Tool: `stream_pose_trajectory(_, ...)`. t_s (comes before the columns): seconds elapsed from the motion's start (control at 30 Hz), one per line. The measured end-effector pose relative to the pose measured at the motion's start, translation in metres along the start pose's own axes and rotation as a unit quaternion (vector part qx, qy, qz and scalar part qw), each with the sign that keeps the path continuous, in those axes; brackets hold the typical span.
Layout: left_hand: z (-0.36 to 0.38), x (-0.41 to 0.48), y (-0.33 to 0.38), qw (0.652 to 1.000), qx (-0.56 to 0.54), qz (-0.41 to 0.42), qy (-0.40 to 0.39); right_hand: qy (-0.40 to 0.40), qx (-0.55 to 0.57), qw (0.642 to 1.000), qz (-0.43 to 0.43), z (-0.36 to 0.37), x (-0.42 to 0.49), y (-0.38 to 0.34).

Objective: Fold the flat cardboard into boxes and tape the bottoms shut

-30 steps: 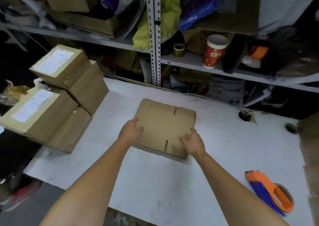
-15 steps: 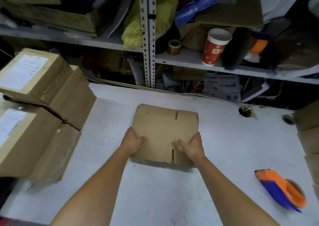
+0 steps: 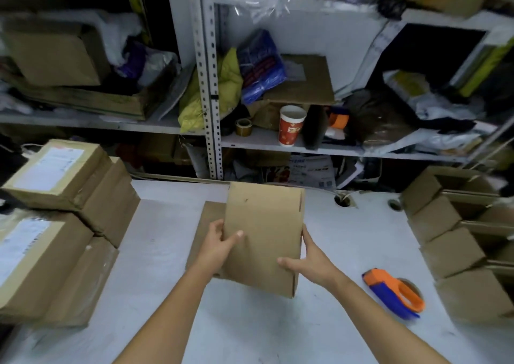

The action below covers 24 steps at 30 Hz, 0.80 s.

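Note:
A flat brown cardboard piece [image 3: 264,235] is lifted off the white table [image 3: 155,252] and tilted up toward me. My left hand [image 3: 219,245] grips its left edge, thumb on the front face. My right hand [image 3: 308,263] holds its lower right edge, thumb across the front. More flat cardboard [image 3: 205,224] lies on the table behind it, mostly hidden. An orange and blue tape dispenser [image 3: 395,292] lies on the table to the right of my right hand.
Sealed, labelled boxes [image 3: 55,224] are stacked on the table's left. Open folded boxes [image 3: 459,238] stand in a row at the right. A metal shelf behind holds a red paper cup [image 3: 290,125], a tape roll [image 3: 244,126] and bags.
Both hands have raised one cardboard piece from lying flat on the table and tilted it upright. My head has lifted, showing more of the shelf and the boxes at the right.

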<state>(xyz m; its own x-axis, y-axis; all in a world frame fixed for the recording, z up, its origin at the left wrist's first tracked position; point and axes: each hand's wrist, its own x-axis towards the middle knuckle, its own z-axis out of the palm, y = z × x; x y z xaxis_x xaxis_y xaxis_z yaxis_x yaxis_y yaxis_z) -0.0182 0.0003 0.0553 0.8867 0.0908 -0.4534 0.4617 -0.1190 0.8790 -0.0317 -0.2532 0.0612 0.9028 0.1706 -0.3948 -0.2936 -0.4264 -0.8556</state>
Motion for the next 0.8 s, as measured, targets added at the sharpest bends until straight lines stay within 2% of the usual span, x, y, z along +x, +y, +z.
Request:
stream_pose_trajectory(0.1,0.019,-0.016,0.010,0.999,-0.017,0.000,-0.040,0.017,-0.073,0.997,-0.008,-0.020,-0.026,0.007)
stream_pose_trajectory(0.17,0.033,-0.029,0.012,0.998,0.008,0.010,-0.068,0.022,-0.097,0.995,-0.005,-0.034,-0.039,0.014)
stream_pose_trajectory(0.33,0.075,-0.064,0.014,0.995,0.018,0.038,-0.088,0.047,-0.053,0.997,-0.016,-0.067,-0.063,0.031)
stream_pose_trajectory(0.43,0.099,-0.085,0.014,0.996,0.010,0.038,-0.081,0.056,-0.020,0.998,-0.033,-0.084,-0.075,0.041)
stream_pose_trajectory(0.6,0.132,-0.108,0.007,0.997,0.032,0.033,-0.055,0.036,-0.037,0.998,-0.037,-0.107,-0.086,0.069)
stream_pose_trajectory(0.8,0.158,-0.124,0.014,1.000,-0.003,-0.022,-0.020,0.034,-0.051,0.998,-0.027,-0.116,-0.095,0.084)
